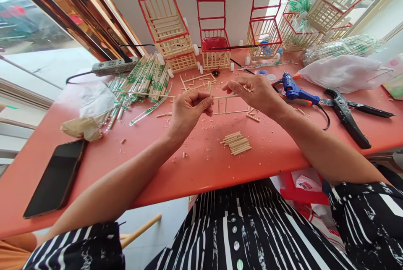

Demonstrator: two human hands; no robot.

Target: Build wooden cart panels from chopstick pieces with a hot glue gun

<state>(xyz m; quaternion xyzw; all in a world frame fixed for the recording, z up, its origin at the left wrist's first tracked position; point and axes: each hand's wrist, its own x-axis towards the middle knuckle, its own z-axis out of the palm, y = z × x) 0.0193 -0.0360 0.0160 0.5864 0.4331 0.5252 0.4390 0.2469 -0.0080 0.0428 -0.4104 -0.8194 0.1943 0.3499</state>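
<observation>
My left hand (192,105) is closed in a pinch on a small ladder-like frame of thin wooden sticks (234,112). A short stick (210,88) stands upright at its thumb and fingertips. Just to the right, my right hand (260,93) hovers over the far end of the frame with bent fingers, and I see nothing held in them. The hand partly hides that end. Below the frame, a small pile of short cut sticks (236,142) lies on the red table (195,177).
Toy stick carts with red trim (215,45) line the back. Wrapped chopsticks (147,74), a power strip (115,66) and a phone (56,177) lie on the left. At right are a blue glue gun (296,87), black-handled cutters (346,114) and a white bag (349,74).
</observation>
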